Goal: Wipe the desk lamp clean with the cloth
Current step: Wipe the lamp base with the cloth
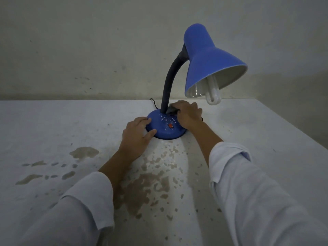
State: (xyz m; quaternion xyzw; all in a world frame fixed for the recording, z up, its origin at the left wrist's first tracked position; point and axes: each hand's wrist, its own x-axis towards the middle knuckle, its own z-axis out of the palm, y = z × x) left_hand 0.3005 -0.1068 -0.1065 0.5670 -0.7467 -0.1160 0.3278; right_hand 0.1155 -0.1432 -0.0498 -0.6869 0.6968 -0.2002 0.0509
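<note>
A blue desk lamp stands on the white table, its shade (211,63) tilted right with a white bulb (213,94) hanging out. A dark flexible neck (167,82) rises from the round blue base (164,127), which carries white specks and a red switch (170,126). My left hand (137,133) rests against the base's left edge, thumb and fingers on its rim. My right hand (188,115) presses a dark grey cloth (172,110) onto the back right of the base, beside the neck. Most of the cloth is hidden under my fingers.
The table top (71,125) is white with worn brownish patches (150,181) in front of the lamp. A black cord (153,102) runs off behind the base. A stained pale wall (88,50) rises right behind the table. The table's right edge (292,130) slants away.
</note>
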